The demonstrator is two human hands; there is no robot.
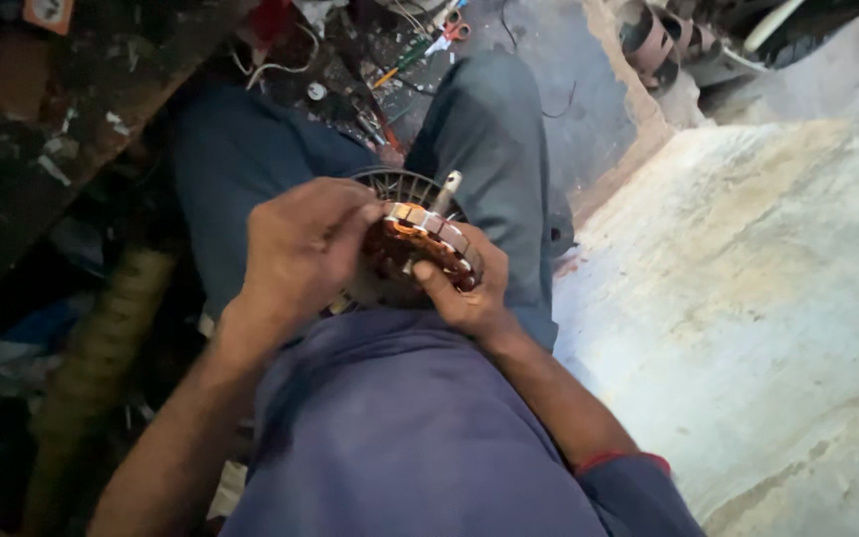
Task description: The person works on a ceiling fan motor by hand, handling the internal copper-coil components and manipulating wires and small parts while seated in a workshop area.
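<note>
Dim workshop corner, pale worn concrete slab [748, 298] filling right side, dark cluttered bench [42, 129] upper left. Beyond knees, scattered hand tools [405, 60] w/ coloured handles, tangled white wire [270, 65], orange-handled scissors [456, 28]. Stacked dark round parts [663, 45] top right, past slab edge. Ribbed hose [101, 338] lying down left side in shadow.

At centre, over lap between grey trouser legs [494, 149]: motor stator [425, 249], copper windings ringed by metal laminations, shaft stub sticking up at top; slotted round cover [400, 187] just behind it. Left hand [300, 249] closed over stator's left rim, fingers curled across top, hiding much of windings. Right hand [464, 293] cupped under lower right edge, thumb pressed on laminations; firm hold, both sides.

Room for moving: tight. Knees boxing hands in left & right, purple shirt [400, 428] close below, tool clutter ahead. Open space only to right, over slab; slab edge near right knee. Left side crowded, dark, details unclear.
</note>
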